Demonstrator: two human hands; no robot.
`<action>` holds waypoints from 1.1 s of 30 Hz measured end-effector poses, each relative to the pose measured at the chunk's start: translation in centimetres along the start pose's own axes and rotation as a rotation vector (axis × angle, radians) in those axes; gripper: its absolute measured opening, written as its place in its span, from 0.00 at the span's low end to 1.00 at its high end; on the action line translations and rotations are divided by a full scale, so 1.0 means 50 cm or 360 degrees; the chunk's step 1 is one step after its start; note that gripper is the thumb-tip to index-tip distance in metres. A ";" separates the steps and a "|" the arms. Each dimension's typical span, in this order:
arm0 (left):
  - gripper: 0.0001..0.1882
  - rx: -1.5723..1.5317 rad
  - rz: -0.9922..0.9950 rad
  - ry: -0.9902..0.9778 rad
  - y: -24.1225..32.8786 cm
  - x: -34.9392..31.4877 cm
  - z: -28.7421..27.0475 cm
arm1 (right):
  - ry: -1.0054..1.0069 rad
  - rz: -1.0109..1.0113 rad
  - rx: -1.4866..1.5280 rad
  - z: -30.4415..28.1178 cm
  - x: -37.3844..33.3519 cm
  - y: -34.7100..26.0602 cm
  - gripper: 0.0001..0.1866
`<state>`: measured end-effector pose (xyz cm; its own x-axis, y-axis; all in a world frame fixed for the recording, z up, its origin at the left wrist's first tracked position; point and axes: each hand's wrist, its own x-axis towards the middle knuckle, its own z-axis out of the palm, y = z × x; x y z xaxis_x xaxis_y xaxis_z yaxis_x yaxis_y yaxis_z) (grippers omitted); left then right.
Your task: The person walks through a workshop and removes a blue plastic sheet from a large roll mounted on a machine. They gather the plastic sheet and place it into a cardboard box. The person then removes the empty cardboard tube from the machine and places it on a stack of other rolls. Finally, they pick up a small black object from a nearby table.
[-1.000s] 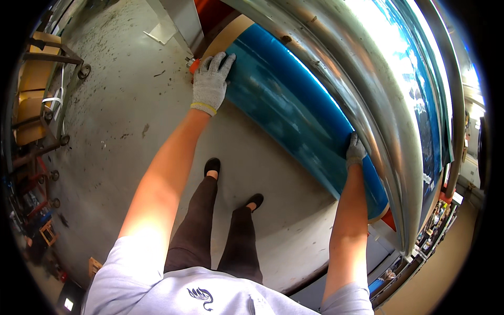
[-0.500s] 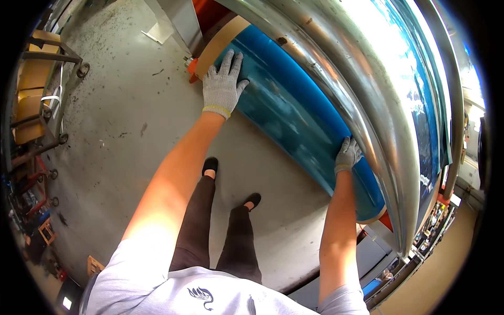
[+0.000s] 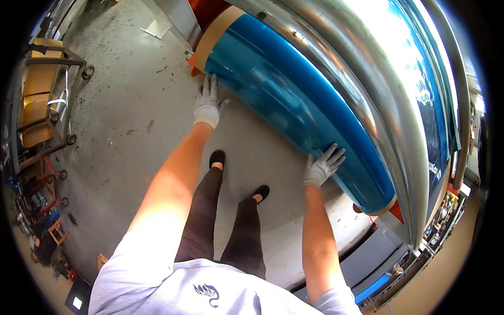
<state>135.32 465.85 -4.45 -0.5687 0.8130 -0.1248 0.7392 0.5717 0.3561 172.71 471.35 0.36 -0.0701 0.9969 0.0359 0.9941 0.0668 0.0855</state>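
Observation:
A long blue, film-like sheet [image 3: 294, 89] wraps around a roll in front of me, with a brown strip [image 3: 210, 44] at its left end. My left hand [image 3: 209, 102], in a grey knit glove, is at the sheet's lower left edge. Its fingers are stretched out; whether the tips touch the sheet I cannot tell. Farther right, my gloved right hand [image 3: 324, 167] lies with spread fingers against the lower front of the sheet. Directly above the blue roll run long shiny metal rollers [image 3: 388, 84].
On the left stands a wheeled metal cart [image 3: 52, 61] with yellowish panels [image 3: 38, 97]. A pale flat piece [image 3: 157, 27] lies on the floor near the machine's grey side. An orange part [image 3: 197, 65] sticks out by the roll's left end. Low on the right is a grey cabinet [image 3: 367, 262].
My left hand has slid off the upper face of the blue sheet, down toward its lower edge. My right hand has moved left and down, away from the metal roller.

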 end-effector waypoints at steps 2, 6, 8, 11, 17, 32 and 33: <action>0.45 0.0179 -0.0095 -0.0054 0.002 -0.026 0.007 | -0.0274 0.0008 -0.0045 0.004 -0.052 0.001 0.50; 0.44 -0.0058 0.0092 0.0306 0.082 -0.015 -0.035 | -0.0469 -0.0082 0.0009 0.046 -0.140 0.019 0.49; 0.43 -0.0032 0.0245 0.0285 0.151 0.014 -0.083 | -0.0541 -0.0010 0.0084 0.058 -0.152 0.029 0.46; 0.42 0.0075 0.0389 0.0307 0.185 0.045 -0.088 | -0.0364 0.0038 0.0252 0.048 -0.111 0.032 0.41; 0.44 0.0256 0.0249 0.0076 0.183 0.018 -0.085 | 0.0182 -0.0191 0.0205 -0.081 0.088 -0.004 0.47; 0.47 0.0501 0.0262 0.0038 0.214 0.052 -0.071 | -0.0887 0.0078 0.0264 -0.157 0.260 0.046 0.42; 0.47 0.0514 0.0298 0.0054 0.224 0.065 -0.068 | -0.0982 0.0222 0.0325 -0.146 0.262 0.059 0.41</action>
<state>140.52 474.50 2.28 -0.4207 0.9057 -0.0526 0.9041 0.4234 0.0584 174.14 484.30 8.35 0.0604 0.8336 -0.5491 0.9904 -0.1185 -0.0709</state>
